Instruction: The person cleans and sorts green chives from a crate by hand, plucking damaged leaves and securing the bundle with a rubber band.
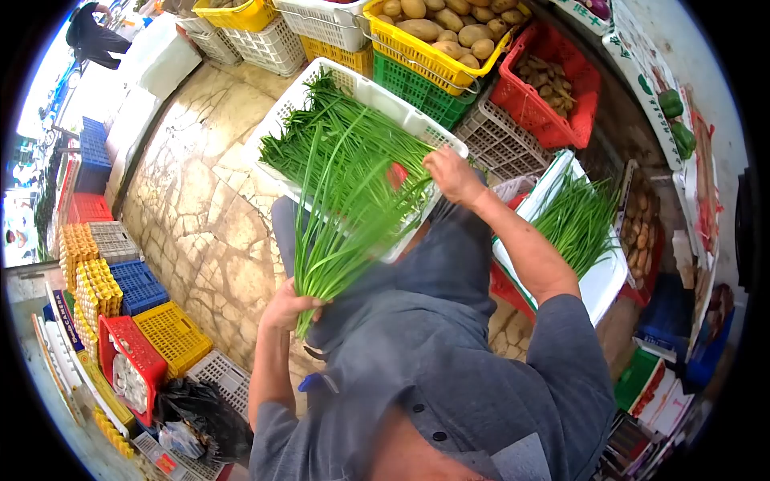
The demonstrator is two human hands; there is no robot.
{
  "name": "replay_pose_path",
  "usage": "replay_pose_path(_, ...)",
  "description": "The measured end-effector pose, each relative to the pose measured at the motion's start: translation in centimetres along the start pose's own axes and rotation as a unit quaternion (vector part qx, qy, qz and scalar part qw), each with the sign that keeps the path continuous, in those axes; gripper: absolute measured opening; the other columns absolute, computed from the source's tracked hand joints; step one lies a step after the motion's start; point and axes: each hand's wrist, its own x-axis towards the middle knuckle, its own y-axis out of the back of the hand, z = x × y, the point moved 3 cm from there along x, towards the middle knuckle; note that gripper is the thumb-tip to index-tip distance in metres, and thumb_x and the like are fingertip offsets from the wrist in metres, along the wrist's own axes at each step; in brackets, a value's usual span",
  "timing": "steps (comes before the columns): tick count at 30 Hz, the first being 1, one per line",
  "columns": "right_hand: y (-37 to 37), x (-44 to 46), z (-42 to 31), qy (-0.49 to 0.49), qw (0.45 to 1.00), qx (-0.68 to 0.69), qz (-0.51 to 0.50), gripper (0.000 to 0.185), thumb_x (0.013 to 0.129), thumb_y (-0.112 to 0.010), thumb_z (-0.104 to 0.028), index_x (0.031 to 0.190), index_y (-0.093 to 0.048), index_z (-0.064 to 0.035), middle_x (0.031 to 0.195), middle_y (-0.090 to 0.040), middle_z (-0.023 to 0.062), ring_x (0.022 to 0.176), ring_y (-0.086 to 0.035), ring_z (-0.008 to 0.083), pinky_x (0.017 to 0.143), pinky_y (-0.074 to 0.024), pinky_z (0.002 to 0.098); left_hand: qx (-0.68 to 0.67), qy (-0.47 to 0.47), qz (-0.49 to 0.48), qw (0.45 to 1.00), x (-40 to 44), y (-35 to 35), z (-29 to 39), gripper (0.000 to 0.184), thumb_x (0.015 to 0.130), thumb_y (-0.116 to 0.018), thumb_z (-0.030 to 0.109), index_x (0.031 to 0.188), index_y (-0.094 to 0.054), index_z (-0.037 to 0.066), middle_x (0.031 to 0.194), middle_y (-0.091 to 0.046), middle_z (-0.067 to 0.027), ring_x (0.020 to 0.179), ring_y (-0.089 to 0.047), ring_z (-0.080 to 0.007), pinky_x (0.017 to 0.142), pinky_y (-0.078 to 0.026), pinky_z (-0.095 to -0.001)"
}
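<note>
A bunch of long green leaves (327, 260) is gripped near its pale stem ends by my left hand (291, 307), the tips fanning up over a white crate. My right hand (455, 174) is closed at the crate's right side, its fingers pinching the ends of some green stalks. The white plastic crate (370, 94) rests across my lap, and more loose green leaves (333, 120) lie in it. Something red shows among the leaves near the middle of the crate.
Yellow crate of potatoes (449, 70) and red crate of roots (579, 112) stand ahead. At right, a white box (613, 276) holds more greens (576, 220). Egg trays (98, 297), a red basket (152, 353) and a black bag (212, 417) are left. A person (96, 38) is far left.
</note>
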Motion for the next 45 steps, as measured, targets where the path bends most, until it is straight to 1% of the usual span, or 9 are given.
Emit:
replay_pose_path(3,3.0,-0.2,1.5,-0.060,0.990,0.073,0.101,0.016,0.098,-0.053,-0.014,0.104,-0.064,-0.0035,0.098,-0.066,0.0176,0.093,-0.063,0.0375,0.085,-0.0497,0.0453,-0.015,-0.001,-0.001,1.000,-0.4,0.1,0.1,0.035,0.074,-0.073,-0.005,0.108,-0.063,-0.003,0.090,-0.070,-0.0160,0.061,-0.064,-0.0188,0.049,-0.052,-0.0290)
replay_pose_path(9,10.0,-3.7,7.3,-0.212,0.950,0.056,0.224,0.022,0.098,-0.061,-0.022,0.100,-0.069,-0.0019,0.084,-0.068,0.0135,0.071,-0.063,0.0212,0.071,-0.0512,0.0349,-0.046,-0.037,0.017,0.998,-1.0,1.1,-0.1,0.033,0.073,-0.075,-0.001,0.104,-0.064,-0.003,0.087,-0.070,-0.0173,0.055,-0.063,-0.0210,0.048,-0.052,-0.0308)
replay_pose_path(10,9.6,-4.8,9.1,-0.236,0.942,0.082,0.223,0.027,0.097,-0.062,-0.025,0.108,-0.069,-0.0019,0.094,-0.071,0.0164,0.082,-0.068,0.0266,0.078,-0.0526,0.0380,-0.037,-0.045,0.027,0.998,-1.1,1.4,-0.2,0.032,0.073,-0.075,0.000,0.103,-0.065,-0.003,0.086,-0.070,-0.0180,0.055,-0.063,-0.0215,0.047,-0.051,-0.0312)
replay_pose_path(14,5.5,-8.9,13.9,-0.213,0.933,-0.262,0.127,0.039,0.094,-0.065,-0.033,0.117,-0.068,-0.0018,0.109,-0.070,0.0234,0.103,-0.066,0.0399,0.091,-0.0504,0.0477,-0.062,-0.070,0.038,0.995,-1.4,2.9,-0.8,0.033,0.073,-0.075,0.001,0.104,-0.065,-0.003,0.086,-0.070,-0.0185,0.053,-0.061,-0.0222,0.046,-0.050,-0.0310)
replay_pose_path(17,5.2,-8.6,11.7,-0.284,0.946,-0.097,0.124,0.033,0.094,-0.065,-0.030,0.111,-0.069,-0.0024,0.105,-0.070,0.0213,0.099,-0.066,0.0389,0.087,-0.0513,0.0465,-0.096,-0.061,0.040,0.993,-2.4,3.8,-1.2,0.033,0.073,-0.075,0.001,0.104,-0.065,-0.004,0.086,-0.069,-0.0188,0.053,-0.061,-0.0222,0.046,-0.050,-0.0311)
replay_pose_path(23,1.3,-4.8,0.1,-0.128,0.975,0.089,0.155,0.015,0.093,-0.061,-0.013,0.101,-0.068,-0.0033,0.097,-0.069,0.0180,0.087,-0.066,0.0382,0.077,-0.0520,0.0442,-0.110,-0.096,0.065,0.987,-3.4,6.2,-2.9,0.033,0.074,-0.075,0.007,0.103,-0.064,-0.003,0.086,-0.067,-0.0176,0.051,-0.059,-0.0214,0.047,-0.048,-0.0307)
replay_pose_path(26,-3.2,-4.1,-4.3,-0.100,0.979,0.174,0.024,0.015,0.090,-0.061,-0.011,0.101,-0.067,-0.0016,0.095,-0.067,0.0179,0.089,-0.065,0.0387,0.078,-0.0524,0.0445,-0.115,-0.096,0.075,0.986,-3.8,7.6,-3.7,0.035,0.074,-0.075,0.007,0.105,-0.063,-0.003,0.088,-0.067,-0.0169,0.049,-0.057,-0.0200,0.047,-0.046,-0.0312)
replay_pose_path(35,-12.6,-2.2,-7.9,-0.035,0.992,0.123,-0.004,0.027,0.084,-0.063,-0.014,0.109,-0.065,-0.0046,0.099,-0.061,0.0176,0.095,-0.060,0.0387,0.085,-0.0494,0.0470,-0.152,-0.081,0.099,0.980,-5.3,9.5,-5.6,0.052,0.074,-0.075,0.006,0.122,-0.057,-0.001,0.088,-0.065,-0.0144,0.051,-0.056,-0.0189,0.047,-0.045,-0.0289)
replay_pose_path(45,-12.1,-1.0,-8.8,0.025,0.989,0.141,-0.029,0.012,0.083,-0.062,-0.013,0.092,-0.064,-0.0049,0.093,-0.063,0.0152,0.090,-0.061,0.0362,0.082,-0.0491,0.0455,-0.149,-0.086,0.116,0.978,-5.6,10.0,-6.1,0.050,0.076,-0.074,0.006,0.123,-0.057,-0.002,0.089,-0.066,-0.0141,0.052,-0.056,-0.0184,0.047,-0.044,-0.0285)
